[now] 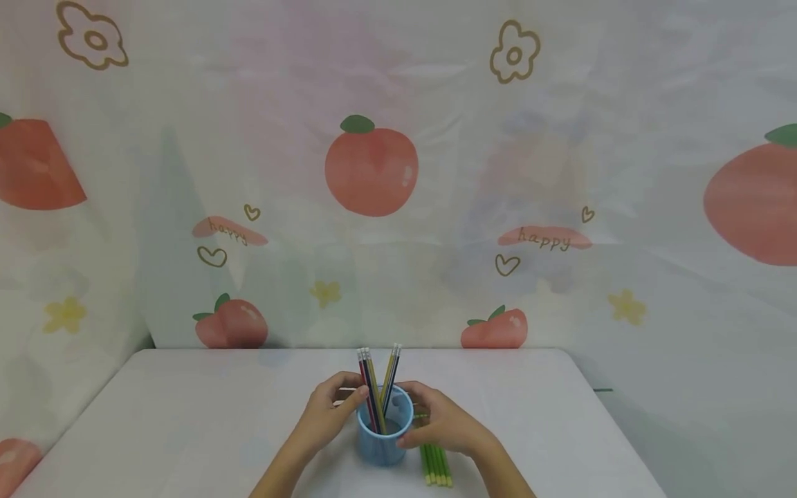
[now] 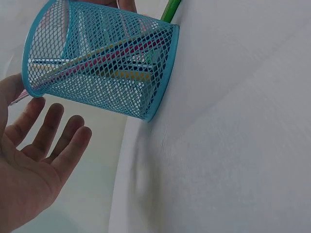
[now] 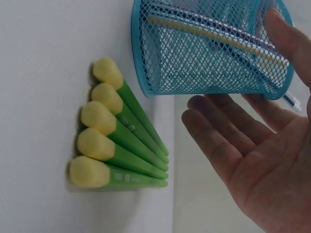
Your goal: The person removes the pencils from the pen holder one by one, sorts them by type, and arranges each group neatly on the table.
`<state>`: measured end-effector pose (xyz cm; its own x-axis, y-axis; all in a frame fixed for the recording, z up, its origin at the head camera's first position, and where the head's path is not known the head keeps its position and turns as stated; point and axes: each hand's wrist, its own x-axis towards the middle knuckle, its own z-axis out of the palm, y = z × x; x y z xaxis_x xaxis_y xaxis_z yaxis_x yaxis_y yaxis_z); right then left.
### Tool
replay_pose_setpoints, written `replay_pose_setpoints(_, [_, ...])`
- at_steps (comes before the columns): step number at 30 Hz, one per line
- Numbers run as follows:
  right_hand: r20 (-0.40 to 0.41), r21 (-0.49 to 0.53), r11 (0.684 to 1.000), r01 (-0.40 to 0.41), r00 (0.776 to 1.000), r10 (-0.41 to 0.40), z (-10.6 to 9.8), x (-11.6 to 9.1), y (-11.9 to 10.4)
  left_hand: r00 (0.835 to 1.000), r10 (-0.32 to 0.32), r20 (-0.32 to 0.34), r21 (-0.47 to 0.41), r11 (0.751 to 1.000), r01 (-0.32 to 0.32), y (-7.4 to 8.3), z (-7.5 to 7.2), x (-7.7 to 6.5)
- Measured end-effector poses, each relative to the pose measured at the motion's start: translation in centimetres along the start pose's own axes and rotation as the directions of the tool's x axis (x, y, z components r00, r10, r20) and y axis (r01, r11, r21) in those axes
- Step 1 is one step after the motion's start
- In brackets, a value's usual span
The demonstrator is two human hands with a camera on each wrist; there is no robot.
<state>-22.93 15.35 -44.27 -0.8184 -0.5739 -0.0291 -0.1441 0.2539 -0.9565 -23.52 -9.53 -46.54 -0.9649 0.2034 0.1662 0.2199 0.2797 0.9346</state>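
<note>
A light-blue mesh pencil cup (image 1: pixel 381 449) stands upright on the table between both hands. In it lean several pencils (image 1: pixel 372 387) in red, dark blue and yellow, their pale ends above the rim. My left hand (image 1: pixel 326 418) is at the cup's left side, thumb right at the rim and the other fingers loosely spread, as the left wrist view shows. On the opposite side, my right hand (image 1: pixel 445 422) has its thumb over the cup's near wall and relaxed fingers reaching behind it. Several green pencils (image 3: pixel 136 141) with yellow ends lie side by side, just right of the cup.
The white-covered table (image 1: pixel 205 422) ends at a back edge against a hanging cloth (image 1: pixel 423 277) printed with fruit, flowers and hearts. More of this cloth hangs along the left and right sides.
</note>
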Motion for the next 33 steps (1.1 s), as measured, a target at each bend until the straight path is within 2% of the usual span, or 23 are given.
replay_pose_setpoints(7, [0.004, 0.004, 1.000, 0.015, 1.000, -0.015, 0.2, -0.2, -0.2, 1.000, -0.014, -0.020, -0.038, 0.999, 0.013, 0.4, 0.4, 0.6])
replay_pose_setpoints(12, [0.008, -0.006, 1.000, 0.008, 1.000, -0.008, 0.3, 0.0, -0.1, 0.997, -0.030, -0.072, -0.052, 0.998, 0.026, 0.7, 0.4, 0.4])
replay_pose_setpoints(16, [-0.001, -0.023, 1.000, 0.001, 1.000, -0.001, 0.1, 0.0, -0.1, 0.997, -0.030, -0.073, -0.046, 0.999, 0.027, 0.8, 0.2, 0.3])
replay_pose_setpoints(28, [0.006, -0.021, 1.000, 0.004, 1.000, -0.004, 0.1, 0.2, 0.1, 0.993, -0.034, -0.109, -0.058, 0.998, 0.028, 1.8, -0.8, 0.1])
replay_pose_setpoints(33, [0.006, -0.028, 1.000, 0.001, 1.000, -0.001, 0.2, 0.3, 0.2, 0.994, -0.010, -0.111, -0.081, 0.997, 0.001, 2.1, -1.3, 0.0])
